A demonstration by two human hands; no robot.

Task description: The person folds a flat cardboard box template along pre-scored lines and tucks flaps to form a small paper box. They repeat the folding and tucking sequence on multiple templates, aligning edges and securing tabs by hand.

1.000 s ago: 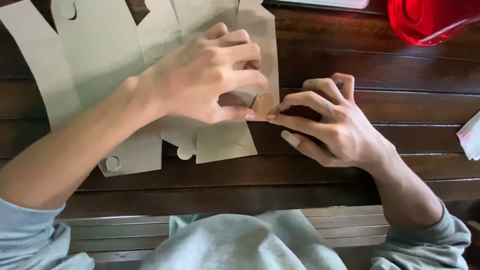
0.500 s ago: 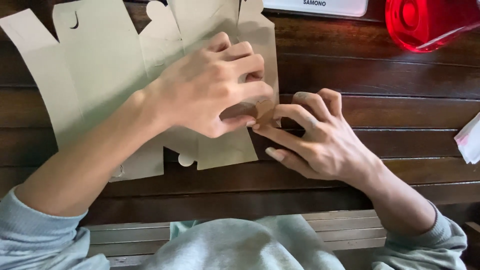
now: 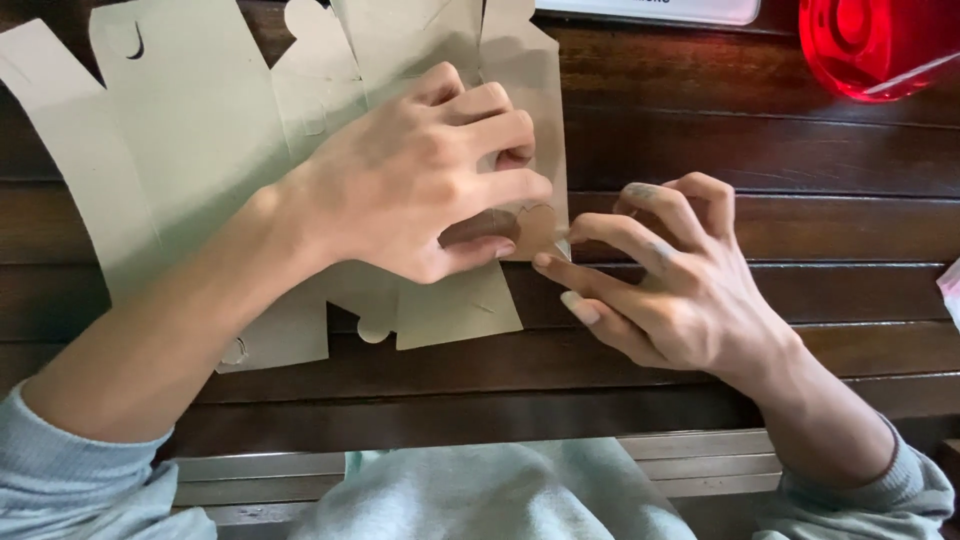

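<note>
Pressing down on a flat, die-cut cardboard box blank, the left hand lies spread over its right-hand portion, fingers curled and thumb tucked under toward the panel edge, so the sheet stays pinned against the dark wooden slatted table while the edge is worked. The blank is unfolded, pale grey-green, with tabs and small curved slits showing along its top and bottom edges; it covers the upper left of the table and runs out of view at the top.

The right hand comes in from the right with fingers bent, its fingertips meeting the narrow right edge of the blank just beside the left thumb, apparently pinching or creasing a flap there. Neither hand is closed around anything; both bear on the cardboard with fingertips.

A red translucent plastic container stands well apart at the far right corner, and a white flat object lies at the top edge. Light blue-grey sleeves frame the bottom of the view.
</note>
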